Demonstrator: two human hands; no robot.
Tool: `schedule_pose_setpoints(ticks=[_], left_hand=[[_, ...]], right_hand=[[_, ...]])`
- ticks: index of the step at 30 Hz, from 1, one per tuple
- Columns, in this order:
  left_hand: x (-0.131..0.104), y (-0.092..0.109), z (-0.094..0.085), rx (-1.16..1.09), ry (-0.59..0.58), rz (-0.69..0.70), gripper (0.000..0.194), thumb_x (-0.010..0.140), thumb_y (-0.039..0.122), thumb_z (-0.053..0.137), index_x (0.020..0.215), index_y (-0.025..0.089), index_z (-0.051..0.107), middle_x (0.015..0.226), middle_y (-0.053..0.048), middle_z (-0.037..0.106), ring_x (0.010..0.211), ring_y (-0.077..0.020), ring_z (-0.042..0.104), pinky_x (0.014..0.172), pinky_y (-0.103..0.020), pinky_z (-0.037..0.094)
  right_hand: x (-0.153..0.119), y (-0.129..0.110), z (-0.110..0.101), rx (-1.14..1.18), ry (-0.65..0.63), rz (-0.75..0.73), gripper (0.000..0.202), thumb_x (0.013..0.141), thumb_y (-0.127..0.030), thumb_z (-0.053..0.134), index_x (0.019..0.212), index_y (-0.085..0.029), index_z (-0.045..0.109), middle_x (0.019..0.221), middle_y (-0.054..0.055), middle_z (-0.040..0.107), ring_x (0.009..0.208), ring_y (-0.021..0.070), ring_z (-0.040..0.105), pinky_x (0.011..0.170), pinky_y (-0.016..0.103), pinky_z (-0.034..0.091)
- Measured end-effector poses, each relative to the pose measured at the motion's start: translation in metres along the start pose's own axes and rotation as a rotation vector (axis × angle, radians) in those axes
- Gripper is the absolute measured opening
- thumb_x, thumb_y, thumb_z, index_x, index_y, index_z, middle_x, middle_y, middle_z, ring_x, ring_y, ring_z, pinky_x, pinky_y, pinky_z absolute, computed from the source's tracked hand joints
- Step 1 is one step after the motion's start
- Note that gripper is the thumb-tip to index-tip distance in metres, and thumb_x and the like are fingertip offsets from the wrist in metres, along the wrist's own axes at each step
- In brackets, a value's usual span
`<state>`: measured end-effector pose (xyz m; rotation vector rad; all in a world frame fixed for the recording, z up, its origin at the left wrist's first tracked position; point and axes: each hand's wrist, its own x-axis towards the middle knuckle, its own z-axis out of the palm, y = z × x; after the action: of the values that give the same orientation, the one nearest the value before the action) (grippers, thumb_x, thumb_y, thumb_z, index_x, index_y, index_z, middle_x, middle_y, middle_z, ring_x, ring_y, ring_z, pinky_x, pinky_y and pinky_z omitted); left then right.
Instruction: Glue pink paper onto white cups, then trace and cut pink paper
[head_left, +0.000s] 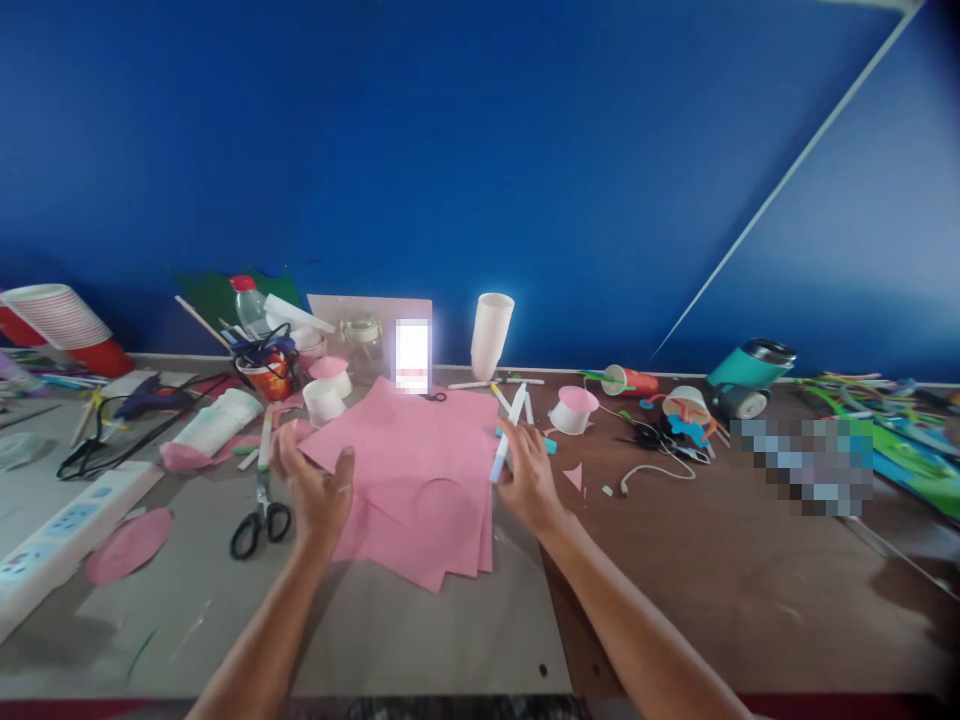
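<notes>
Several overlapping sheets of pink paper (pixel 427 450) lie on the grey board in the middle, with a round cut at their lower part. My left hand (pixel 315 490) is at the left edge of the sheets, fingers and thumb apart, holding nothing. At the right edge of the paper, my right hand (pixel 531 475) grips a white marker (pixel 511 430) that tilts up and to the right. More thin markers lie just behind that hand. Black-handled scissors (pixel 261 528) rest on the board to the left of my left hand.
A white cup stack (pixel 492 335) stands behind the paper, near a lit screen (pixel 412 356). A white power strip (pixel 67 535) and pink oval (pixel 130 546) lie left. A pink-topped cup (pixel 574 410), cable and teal tumbler (pixel 751 375) are right.
</notes>
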<state>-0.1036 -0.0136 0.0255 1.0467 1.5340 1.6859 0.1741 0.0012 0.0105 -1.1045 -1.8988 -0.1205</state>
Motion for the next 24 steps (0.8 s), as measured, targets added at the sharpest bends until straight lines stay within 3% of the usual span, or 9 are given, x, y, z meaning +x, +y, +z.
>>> schedule_pose_setpoints(ticks=[2, 3, 4, 6, 8, 10, 12, 15, 24], left_hand=[[-0.005, -0.001, 0.0, 0.133, 0.056, 0.202, 0.051, 0.078, 0.031, 0.074, 0.125, 0.024, 0.054, 0.143, -0.009, 0.049, 0.141, -0.0293, 0.035, 0.116, -0.04, 0.033], [-0.008, -0.004, 0.003, 0.166, -0.016, 0.24, 0.039, 0.08, 0.033, 0.072, 0.115, 0.022, 0.06, 0.132, -0.011, 0.057, 0.131, -0.0293, 0.046, 0.112, -0.039, 0.037], [-0.013, -0.007, 0.007, 0.157, -0.161, 0.217, 0.029, 0.082, 0.035, 0.07, 0.106, 0.02, 0.064, 0.117, -0.011, 0.064, 0.118, -0.0283, 0.056, 0.105, -0.038, 0.043], [-0.023, -0.013, 0.017, 0.08, -0.472, 0.082, 0.027, 0.083, 0.039, 0.067, 0.1, 0.017, 0.067, 0.096, -0.01, 0.069, 0.093, -0.025, 0.066, 0.087, -0.036, 0.051], [-0.034, -0.018, 0.028, 0.002, -0.714, -0.017, 0.035, 0.083, 0.04, 0.068, 0.108, 0.016, 0.066, 0.096, -0.01, 0.069, 0.082, -0.0223, 0.066, 0.076, -0.033, 0.053], [-0.042, -0.02, 0.035, -0.023, -0.869, -0.042, 0.04, 0.08, 0.039, 0.071, 0.111, 0.014, 0.065, 0.09, -0.009, 0.068, 0.073, -0.019, 0.064, 0.068, -0.03, 0.051], [-0.046, -0.022, 0.039, 0.012, -0.917, -0.061, 0.039, 0.079, 0.038, 0.072, 0.109, 0.013, 0.066, 0.078, -0.005, 0.065, 0.064, -0.0152, 0.058, 0.061, -0.026, 0.047], [-0.046, -0.023, 0.038, 0.069, -0.888, -0.13, 0.035, 0.079, 0.038, 0.071, 0.103, 0.013, 0.068, 0.068, 0.0, 0.058, 0.056, -0.0114, 0.05, 0.052, -0.023, 0.04], [-0.046, -0.014, 0.037, -0.074, -0.973, -0.302, 0.037, 0.076, 0.048, 0.073, 0.082, 0.015, 0.058, 0.056, 0.005, 0.052, 0.043, -0.0073, 0.048, 0.045, -0.021, 0.035]], right_hand=[[-0.002, -0.004, 0.003, 0.03, -0.053, -0.043, 0.067, 0.081, 0.002, 0.039, 0.144, -0.02, 0.037, 0.118, 0.013, 0.063, 0.11, 0.0297, 0.056, 0.094, 0.053, 0.05], [-0.003, -0.007, 0.004, 0.043, -0.081, -0.066, 0.068, 0.082, 0.001, 0.038, 0.147, -0.02, 0.035, 0.12, 0.013, 0.063, 0.111, 0.0295, 0.057, 0.094, 0.052, 0.05], [-0.004, -0.01, 0.006, 0.054, -0.108, -0.093, 0.069, 0.083, 0.001, 0.037, 0.149, -0.02, 0.033, 0.121, 0.014, 0.063, 0.112, 0.0296, 0.057, 0.095, 0.052, 0.05], [-0.006, -0.018, 0.009, 0.072, -0.157, -0.146, 0.072, 0.084, 0.001, 0.037, 0.152, -0.02, 0.028, 0.124, 0.015, 0.063, 0.117, 0.03, 0.056, 0.098, 0.052, 0.049], [-0.008, -0.026, 0.012, 0.084, -0.212, -0.191, 0.073, 0.083, 0.0, 0.038, 0.153, -0.018, 0.026, 0.128, 0.016, 0.062, 0.122, 0.0302, 0.054, 0.102, 0.053, 0.047], [-0.01, -0.033, 0.014, 0.088, -0.282, -0.211, 0.074, 0.082, -0.002, 0.04, 0.153, -0.017, 0.027, 0.133, 0.017, 0.059, 0.126, 0.03, 0.052, 0.105, 0.054, 0.045], [-0.012, -0.038, 0.017, 0.081, -0.337, -0.205, 0.072, 0.082, -0.004, 0.042, 0.152, -0.017, 0.03, 0.136, 0.017, 0.058, 0.129, 0.0303, 0.051, 0.107, 0.055, 0.043], [-0.014, -0.042, 0.021, 0.081, -0.358, -0.171, 0.068, 0.084, -0.004, 0.042, 0.151, -0.018, 0.034, 0.139, 0.018, 0.056, 0.13, 0.031, 0.051, 0.108, 0.057, 0.042], [-0.009, -0.034, 0.017, 0.151, -0.279, -0.192, 0.064, 0.087, -0.001, 0.039, 0.147, -0.022, 0.041, 0.13, 0.015, 0.064, 0.124, 0.0268, 0.058, 0.103, 0.048, 0.052]])
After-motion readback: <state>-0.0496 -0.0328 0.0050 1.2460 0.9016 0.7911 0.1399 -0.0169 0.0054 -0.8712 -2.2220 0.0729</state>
